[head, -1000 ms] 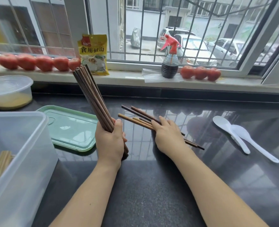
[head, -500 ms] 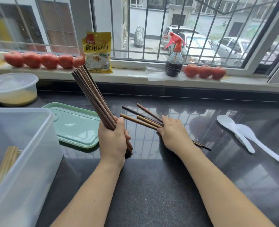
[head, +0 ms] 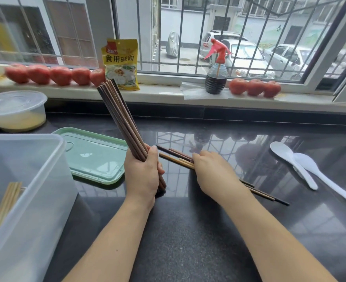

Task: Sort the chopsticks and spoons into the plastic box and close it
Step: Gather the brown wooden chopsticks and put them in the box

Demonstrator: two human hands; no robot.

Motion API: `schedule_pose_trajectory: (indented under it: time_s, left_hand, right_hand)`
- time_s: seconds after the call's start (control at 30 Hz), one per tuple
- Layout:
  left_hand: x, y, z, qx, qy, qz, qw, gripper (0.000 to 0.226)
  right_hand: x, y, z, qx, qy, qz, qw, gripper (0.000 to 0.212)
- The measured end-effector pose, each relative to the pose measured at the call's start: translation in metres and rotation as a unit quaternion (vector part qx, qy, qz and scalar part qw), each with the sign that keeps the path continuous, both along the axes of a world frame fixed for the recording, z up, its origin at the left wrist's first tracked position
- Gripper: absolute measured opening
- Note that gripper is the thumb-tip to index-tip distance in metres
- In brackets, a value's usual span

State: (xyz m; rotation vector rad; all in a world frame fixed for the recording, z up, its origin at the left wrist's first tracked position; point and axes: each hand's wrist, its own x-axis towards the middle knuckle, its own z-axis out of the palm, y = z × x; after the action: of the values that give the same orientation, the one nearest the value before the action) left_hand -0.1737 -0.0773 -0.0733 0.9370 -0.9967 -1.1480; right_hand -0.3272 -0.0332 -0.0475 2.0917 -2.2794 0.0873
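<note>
Sitting at the far left of the dark counter (head: 188,241), the clear plastic box (head: 25,200) stands open, with a few pale chopsticks (head: 5,204) leaning inside it against its near wall. Behind it a round lidded tub (head: 15,110) holds something yellow, and a row of tomatoes (head: 52,75) lines the window sill (head: 164,94) beside a yellow food packet (head: 121,64). Just right of the box, the green lid (head: 95,155) lies flat on the counter, apart from the box. The left hand (head: 142,176) comes next, its fingers and thumb curled tight round a bundle of dark chopsticks (head: 121,121) that stands on the counter and tilts up and away to the left, its tips reaching the level of the sill. Just beside it, the right hand (head: 212,174) rests palm down over several loose chopsticks (head: 176,157) lying on the counter, dark and lighter ones mixed; the fingers bend down onto them, but whether they pinch any cannot be told, as the hand hides its own fingertips. The far ends of those sticks poke out to the right below the wrist. On the sill behind stands a spray bottle (head: 217,78) of dark liquid with three more tomatoes (head: 254,87) near it. Farthest right, well apart from both hands, two white spoons (head: 302,167) lie side by side, overlapping, on the counter.
</note>
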Motion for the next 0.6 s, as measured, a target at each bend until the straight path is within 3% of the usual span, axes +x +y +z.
schedule_pose_trajectory:
  time_s: [0.43,0.6]
  left_hand:
    - [0.003,0.004,0.003,0.009,-0.005,-0.008,1.000,0.019]
    - [0.010,0.005,0.013,0.099,0.078,-0.069,0.990,0.015]
  right_hand:
    - [-0.011,0.009,0.015,0.158,-0.009,-0.036,0.987,0.021]
    - [-0.015,0.010,0.010,0.160,-0.001,-0.031,0.987,0.012]
